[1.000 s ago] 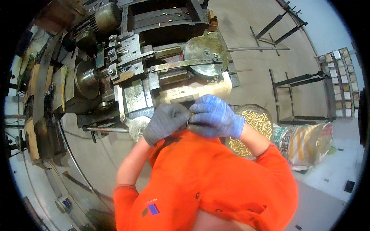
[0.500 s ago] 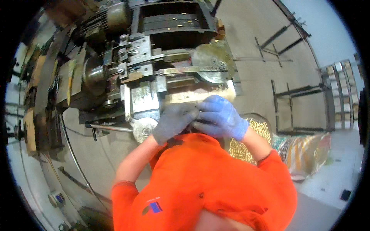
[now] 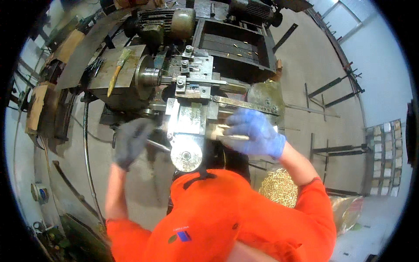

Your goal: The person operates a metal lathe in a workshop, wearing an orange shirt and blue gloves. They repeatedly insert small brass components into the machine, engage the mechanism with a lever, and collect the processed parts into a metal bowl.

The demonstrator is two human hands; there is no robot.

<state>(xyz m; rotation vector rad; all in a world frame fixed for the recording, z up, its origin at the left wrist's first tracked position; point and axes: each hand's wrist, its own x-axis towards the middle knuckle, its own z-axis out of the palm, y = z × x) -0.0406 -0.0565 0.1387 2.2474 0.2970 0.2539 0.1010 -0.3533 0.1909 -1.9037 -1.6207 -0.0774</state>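
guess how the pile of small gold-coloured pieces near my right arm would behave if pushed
The gold-coloured pieces would likely slide over one another, since they lie loose in a heap. Their slim shape suggests some may roll. Their metallic shine hints at slippery surfaces.

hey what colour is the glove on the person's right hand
Blue; the right glove shows best in the head view.

I see a tan strip (image 3: 214, 132) lying crosswise beside a bright steel plate (image 3: 188, 118), partly hidden by my right hand (image 3: 254, 133). A slim metal rod (image 3: 159, 146) slants near my blurred left hand (image 3: 133, 140).
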